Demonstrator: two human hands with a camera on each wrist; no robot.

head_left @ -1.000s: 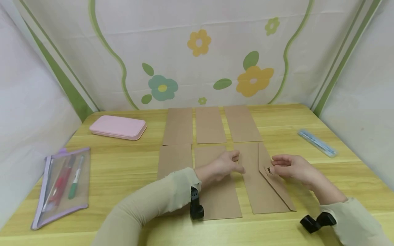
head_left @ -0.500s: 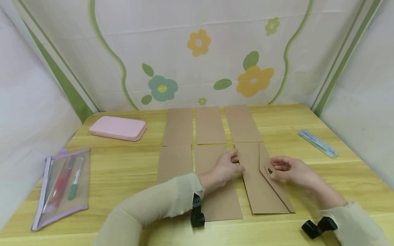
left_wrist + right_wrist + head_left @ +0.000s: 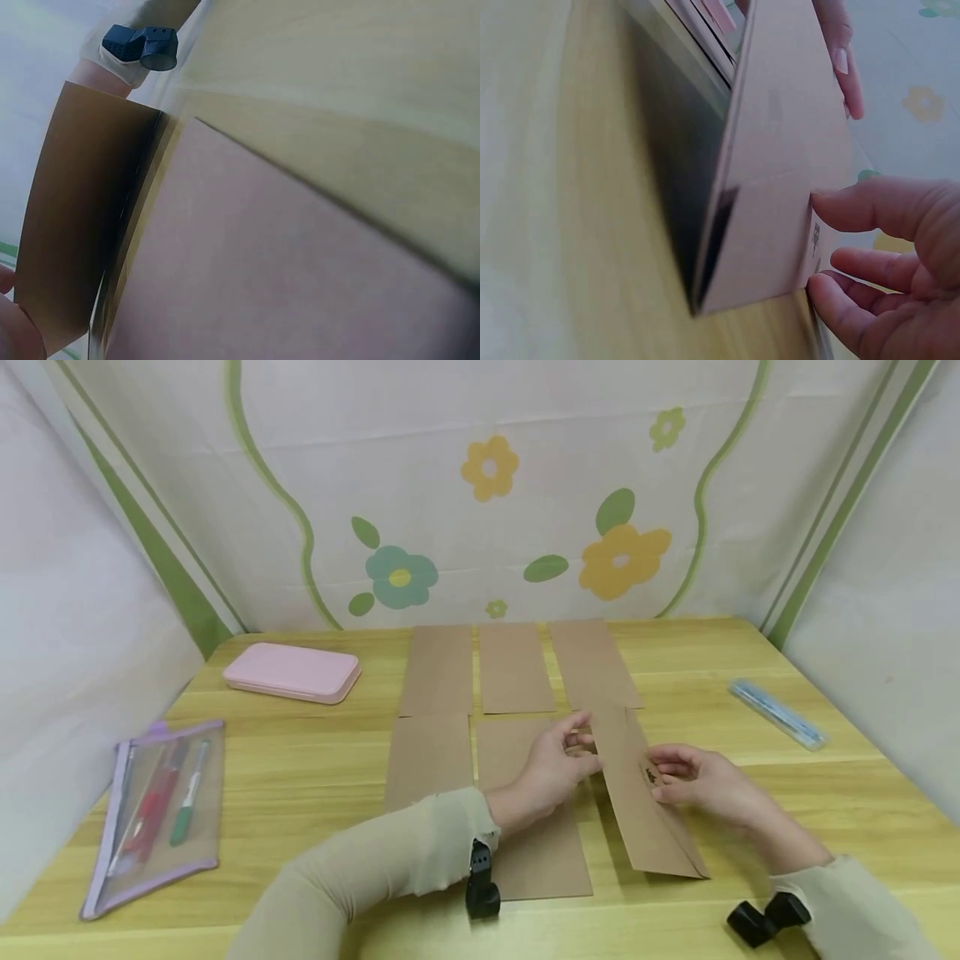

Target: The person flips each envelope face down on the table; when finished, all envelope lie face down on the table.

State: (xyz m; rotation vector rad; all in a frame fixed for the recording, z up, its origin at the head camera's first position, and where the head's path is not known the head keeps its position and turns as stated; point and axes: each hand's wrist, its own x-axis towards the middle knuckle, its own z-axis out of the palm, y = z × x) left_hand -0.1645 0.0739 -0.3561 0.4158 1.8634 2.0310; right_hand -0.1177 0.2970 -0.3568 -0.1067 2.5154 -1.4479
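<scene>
A brown kraft envelope [image 3: 626, 810] with a small black print on its flap is held at the right of the front row, its left side raised off the table. My left hand [image 3: 543, 772] pinches the raised left edge; its fingertips [image 3: 19, 330] show at that edge in the left wrist view. On the opposite side, my right hand [image 3: 708, 781] grips the flap side between thumb and fingers, beside the print. In the right wrist view the envelope [image 3: 772, 165] stands tilted, with a dark gap beneath it. Another brown envelope [image 3: 540, 860] lies flat below my left forearm.
Several more brown envelopes [image 3: 513, 668] lie flat in two rows. A pink case [image 3: 292, 672] and a mesh zip pouch [image 3: 161, 810] holding pens are on the left. A clear blue pack [image 3: 777, 714] rests at the right. A flowered cloth [image 3: 450, 410] backs the table.
The envelope's left side has come up from lying nearly flat, tilting it toward the right. Both hands stay at its edges and have shifted only slightly.
</scene>
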